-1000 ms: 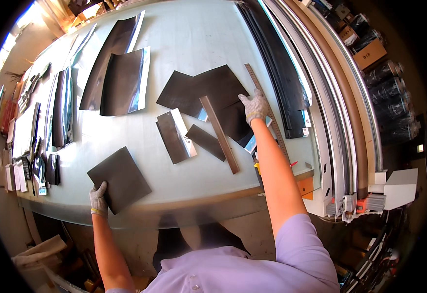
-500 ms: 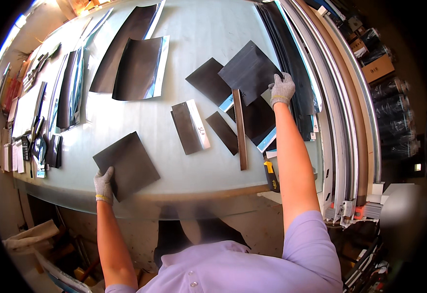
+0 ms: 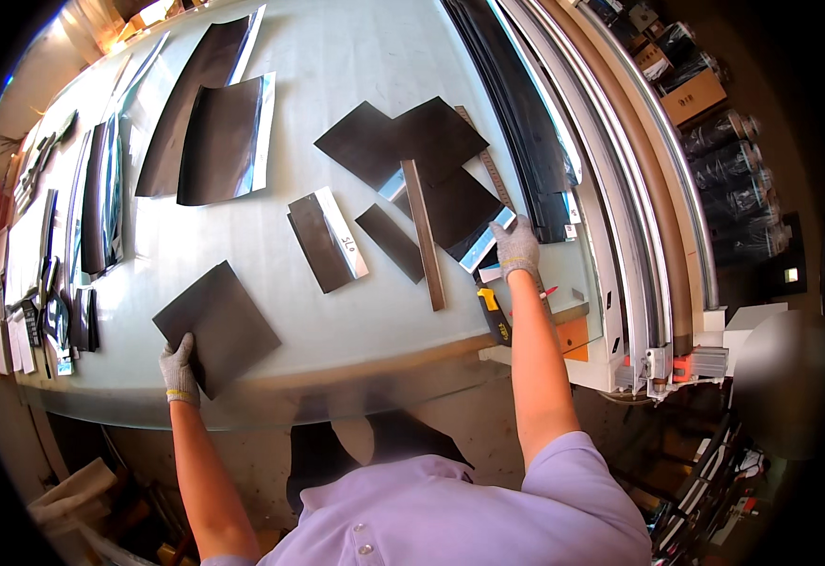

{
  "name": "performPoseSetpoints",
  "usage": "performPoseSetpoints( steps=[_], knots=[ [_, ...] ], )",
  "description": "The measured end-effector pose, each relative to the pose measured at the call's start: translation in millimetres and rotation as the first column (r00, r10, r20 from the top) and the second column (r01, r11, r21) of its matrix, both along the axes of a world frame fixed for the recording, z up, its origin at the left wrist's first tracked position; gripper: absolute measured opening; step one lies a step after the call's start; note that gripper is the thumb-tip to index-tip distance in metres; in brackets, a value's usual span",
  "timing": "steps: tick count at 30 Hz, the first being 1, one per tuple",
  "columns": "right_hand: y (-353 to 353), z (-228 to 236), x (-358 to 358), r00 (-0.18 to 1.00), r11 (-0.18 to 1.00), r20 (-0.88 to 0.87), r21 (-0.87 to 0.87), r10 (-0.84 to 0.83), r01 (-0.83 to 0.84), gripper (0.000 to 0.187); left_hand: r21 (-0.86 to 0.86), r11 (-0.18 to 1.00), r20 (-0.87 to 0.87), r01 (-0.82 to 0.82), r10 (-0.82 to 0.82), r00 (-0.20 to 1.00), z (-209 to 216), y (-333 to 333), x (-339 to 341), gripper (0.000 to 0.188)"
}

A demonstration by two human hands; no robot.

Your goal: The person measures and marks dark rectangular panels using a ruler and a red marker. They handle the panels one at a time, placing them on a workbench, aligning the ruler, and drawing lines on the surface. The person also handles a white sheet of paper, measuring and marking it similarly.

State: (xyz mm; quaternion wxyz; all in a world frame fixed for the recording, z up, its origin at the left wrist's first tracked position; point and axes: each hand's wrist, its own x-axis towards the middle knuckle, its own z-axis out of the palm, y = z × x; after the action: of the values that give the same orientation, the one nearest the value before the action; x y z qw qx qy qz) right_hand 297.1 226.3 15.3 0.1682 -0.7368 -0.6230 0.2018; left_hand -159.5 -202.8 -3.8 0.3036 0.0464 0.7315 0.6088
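My left hand point(image 3: 180, 371), in a grey knit glove, grips the lower left edge of a dark square sheet point(image 3: 219, 325) at the table's front. Its thumb lies on top; the other fingers are mostly hidden. My right hand point(image 3: 517, 250), gloved too, is at the corner of another dark sheet point(image 3: 460, 212) with a blue-white edge strip, apparently pinching it. More dark square sheets point(image 3: 370, 141) overlap behind that one. A narrow brown strip point(image 3: 422, 236) lies across the pile's left side. Beside my right wrist rests a yellow-black utility knife point(image 3: 493, 311).
A small dark piece with a white margin point(image 3: 323, 241) and a dark rectangle point(image 3: 389, 242) lie mid-table. Larger curled sheets point(image 3: 224, 141) lie farther left. Long dark strips point(image 3: 516, 123) and metal rails point(image 3: 610, 189) run along the right. A ruler point(image 3: 488, 165) shows behind the pile.
My right hand has let go of a dark square sheet, which now lies on the pile, and moved nearer to the blue-white strip. My left hand keeps its sheet. The view has shifted.
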Motion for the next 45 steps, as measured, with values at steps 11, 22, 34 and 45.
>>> performPoseSetpoints(
  steps=[11, 22, 34, 45],
  knots=[
    [21, -27, 19, 0.667, 0.954, -0.732, 0.281, 0.14, 0.107, 0.037, -0.053, 0.999, -0.008, -0.001, 0.0, 1.0, 14, 6, 6, 0.033],
    [-155, 9, 2, 0.776, 0.987, -0.61, 0.107, 0.158, -0.117, 0.015, 0.079, 0.995, -0.032, -0.067, 0.07, 0.997, -20, -15, -10, 0.038],
    [-274, 11, -180, 0.515, 0.801, -0.852, -0.245, 0.091, -0.546, 0.026, 0.382, 0.874, 0.401, -0.3, 0.136, 0.906, -1, 73, 123, 0.037],
    [-273, -18, -176, 0.58, 0.765, -0.509, 0.314, 0.636, -0.563, 0.02, -0.098, 0.727, -0.117, 0.68, -0.687, 0.717, 25, 45, 21, 0.021]
  ],
)
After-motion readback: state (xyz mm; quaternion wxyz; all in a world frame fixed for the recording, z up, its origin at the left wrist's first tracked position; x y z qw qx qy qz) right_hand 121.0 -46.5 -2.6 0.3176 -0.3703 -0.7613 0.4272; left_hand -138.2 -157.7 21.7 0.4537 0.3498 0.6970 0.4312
